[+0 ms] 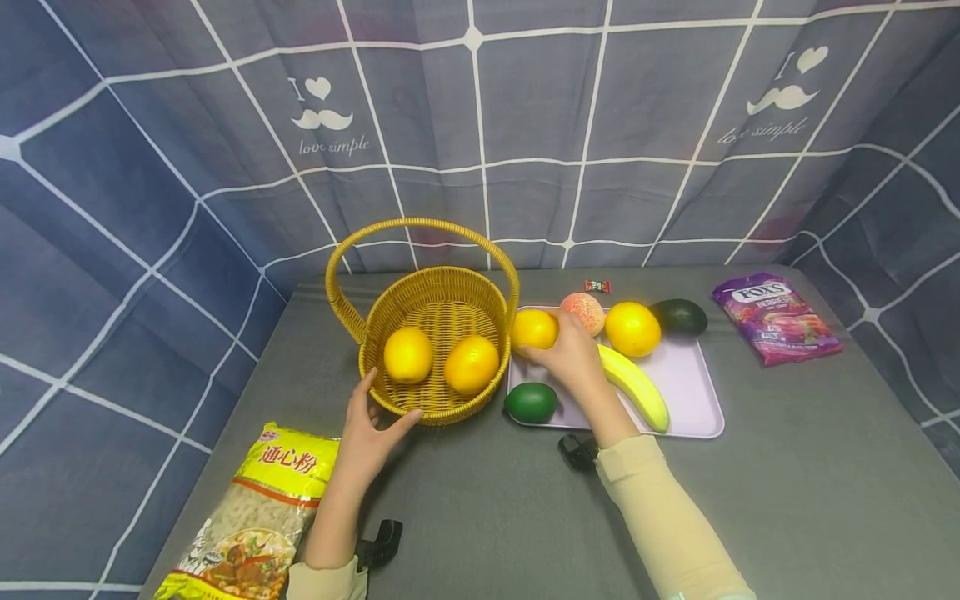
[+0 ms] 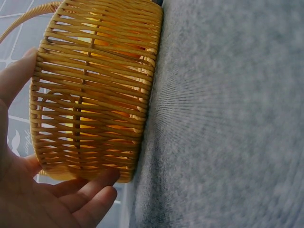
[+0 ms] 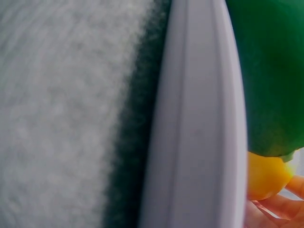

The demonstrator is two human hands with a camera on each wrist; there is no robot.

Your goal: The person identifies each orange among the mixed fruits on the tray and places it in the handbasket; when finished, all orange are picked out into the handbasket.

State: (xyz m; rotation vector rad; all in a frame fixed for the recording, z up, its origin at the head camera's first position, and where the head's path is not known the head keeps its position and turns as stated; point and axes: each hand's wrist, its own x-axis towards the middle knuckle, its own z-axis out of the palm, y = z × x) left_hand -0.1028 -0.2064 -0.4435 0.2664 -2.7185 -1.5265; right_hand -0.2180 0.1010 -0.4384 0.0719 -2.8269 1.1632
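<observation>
My left hand (image 1: 371,437) holds the near left rim of the yellow wicker basket (image 1: 442,412), thumb and fingers spread along it. In the left wrist view the fingers lie against the basket's woven wall (image 2: 95,95). Two oranges, a left one (image 1: 408,355) and a right one (image 1: 471,365), sit inside. At the left end of the pale purple tray (image 1: 690,392), my right hand (image 1: 573,354) grips another orange (image 1: 534,328). In the right wrist view this orange (image 3: 268,175) shows between the fingers, partly hidden by a green fruit (image 3: 270,71).
On the tray lie a banana (image 1: 636,387), a speckled pink peach-like fruit (image 1: 583,312), another orange (image 1: 633,328), a dark green avocado-like fruit (image 1: 681,318) and the green fruit (image 1: 531,402). A small wrapped candy (image 1: 597,286), a purple candy bag (image 1: 776,318) and a pasta bag (image 1: 258,508) surround them.
</observation>
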